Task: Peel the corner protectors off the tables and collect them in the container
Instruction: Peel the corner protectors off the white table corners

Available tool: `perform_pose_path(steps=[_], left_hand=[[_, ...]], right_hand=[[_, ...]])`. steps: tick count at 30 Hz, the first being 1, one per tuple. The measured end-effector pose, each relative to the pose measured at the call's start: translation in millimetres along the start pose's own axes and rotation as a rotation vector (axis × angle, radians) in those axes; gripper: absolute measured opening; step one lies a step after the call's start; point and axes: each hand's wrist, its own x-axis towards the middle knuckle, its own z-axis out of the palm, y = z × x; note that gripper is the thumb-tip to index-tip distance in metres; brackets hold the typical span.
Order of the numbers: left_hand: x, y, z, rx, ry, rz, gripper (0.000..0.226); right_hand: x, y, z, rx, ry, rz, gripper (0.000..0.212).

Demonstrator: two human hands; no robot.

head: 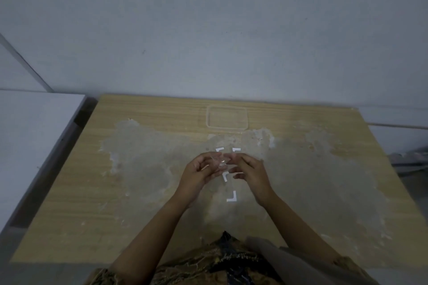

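A clear, see-through corner protector (pixel 220 161) sits between both hands above the middle of the wooden table (pixel 143 222). My left hand (pixel 201 171) holds it from the left with curled fingers. My right hand (pixel 248 171) pinches its right side with thumb and fingertips. A clear square container (pixel 227 117) stands at the table's far edge, beyond the hands; whether anything is inside it cannot be made out.
The tabletop has a wide patch of worn, grey-white residue (pixel 143 157). A white table (pixel 30 136) stands to the left across a narrow gap. A pale wall (pixel 208 30) rises right behind the table. A white ledge (pixel 398 129) lies at the right.
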Motion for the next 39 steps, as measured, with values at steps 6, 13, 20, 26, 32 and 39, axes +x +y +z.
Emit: perform_pose_path(steps=[6, 13, 20, 26, 32, 39], left_hand=[[-18.6, 8.3, 3.1, -0.051, 0.034, 0.091, 0.022], [-53.3, 15.3, 4.0, -0.139, 0.119, 0.153, 0.019], [-124.2, 24.8, 13.2, -0.125, 0.185, 0.267, 0.018], [-196.2, 24.1, 13.7, -0.103, 0.226, 0.319, 0.031], [-254.1, 20.6, -3.6, -0.111, 0.326, 0.344, 0.03], [-300.6, 30.8, -45.3, -0.136, 0.45, 0.382, 0.029]], right_hand=[[-16.6, -15.8, 6.0, -0.015, -0.028, -0.074, 0.017], [-49.4, -33.8, 16.2, 0.059, -0.149, -0.146, 0.029], [-103.6, -46.3, 21.2, 0.028, -0.284, -0.165, 0.018], [-157.9, -43.3, 38.6, 0.058, -0.379, -0.169, 0.02], [-194.6, -30.4, 70.0, 0.08, -0.491, -0.196, 0.026], [-209.3, -22.4, 130.7, 0.05, -0.648, -0.187, 0.021]])
